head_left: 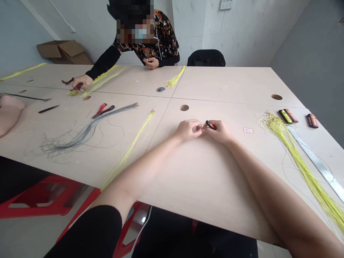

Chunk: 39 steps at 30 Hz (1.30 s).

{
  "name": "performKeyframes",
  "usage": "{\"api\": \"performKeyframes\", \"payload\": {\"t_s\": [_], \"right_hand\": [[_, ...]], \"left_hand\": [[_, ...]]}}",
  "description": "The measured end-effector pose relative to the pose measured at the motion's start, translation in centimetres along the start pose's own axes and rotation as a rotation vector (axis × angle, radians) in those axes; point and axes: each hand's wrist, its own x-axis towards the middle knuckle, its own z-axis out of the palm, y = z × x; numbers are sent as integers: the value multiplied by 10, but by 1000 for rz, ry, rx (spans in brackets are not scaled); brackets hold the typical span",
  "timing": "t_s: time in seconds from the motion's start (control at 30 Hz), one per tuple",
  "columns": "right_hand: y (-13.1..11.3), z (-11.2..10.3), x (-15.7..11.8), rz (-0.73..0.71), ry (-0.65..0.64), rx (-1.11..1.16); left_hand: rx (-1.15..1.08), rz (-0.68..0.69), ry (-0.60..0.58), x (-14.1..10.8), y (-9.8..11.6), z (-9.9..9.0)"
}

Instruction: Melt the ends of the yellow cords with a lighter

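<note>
My right hand is closed around a small black lighter with orange-red markings. Just left of it, my left hand has thumb and forefinger pinched together. Whatever is between those fingertips is too small to make out. The two hands nearly touch above the wooden table. A bundle of yellow cords with gold-coloured ends lies to the right of my right hand. Left of my left hand lies a thinner yellow bundle, passing behind my left forearm.
Several lighters and a steel ruler lie at the right. A small label is nearer. Leftward are grey cords and red-handled pliers. A co-worker leans over the far side; another person's arm enters at left.
</note>
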Motion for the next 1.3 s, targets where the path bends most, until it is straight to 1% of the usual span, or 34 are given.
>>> {"api": "performKeyframes", "payload": {"t_s": [0.37, 0.73, 1.03, 1.3], "right_hand": [[-1, 0, -2, 18, -9, 25], [-1, -1, -1, -2, -10, 8], [1, 0, 0, -5, -13, 54], [4, 0, 2, -5, 1, 24]], "left_hand": [[-1, -12, -20, 0, 1, -1], [-6, -13, -31, 0, 0, -1], [-30, -23, -31, 0, -2, -1], [-28, -39, -44, 1, -1, -1]]}}
